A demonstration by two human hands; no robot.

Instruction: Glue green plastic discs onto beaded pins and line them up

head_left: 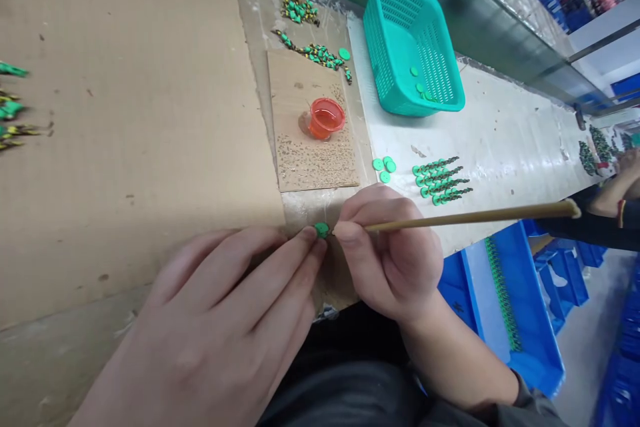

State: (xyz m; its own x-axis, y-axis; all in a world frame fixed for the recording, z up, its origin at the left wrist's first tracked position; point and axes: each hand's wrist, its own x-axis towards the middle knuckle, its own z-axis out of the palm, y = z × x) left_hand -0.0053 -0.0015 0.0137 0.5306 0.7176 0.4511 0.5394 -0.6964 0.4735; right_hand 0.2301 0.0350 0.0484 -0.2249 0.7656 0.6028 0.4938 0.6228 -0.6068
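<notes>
A little green piece point(321, 230) sits pinched in the fingertips of the left hand point(235, 320), just beside the tip of a thin stick point(475, 217) that the right hand point(393, 270) pinches, and past them a red cup point(317, 128) stands on a cardboard square point(290, 100), with a green basket point(376, 63) farther off

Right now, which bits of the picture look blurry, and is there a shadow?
Head view: the green pieces at the left edge look smeared, and the co-worker's arm looks soft; head view: the stick looks clearer; head view: a dark patch, probably shadow, lies left of the red cup.
</notes>
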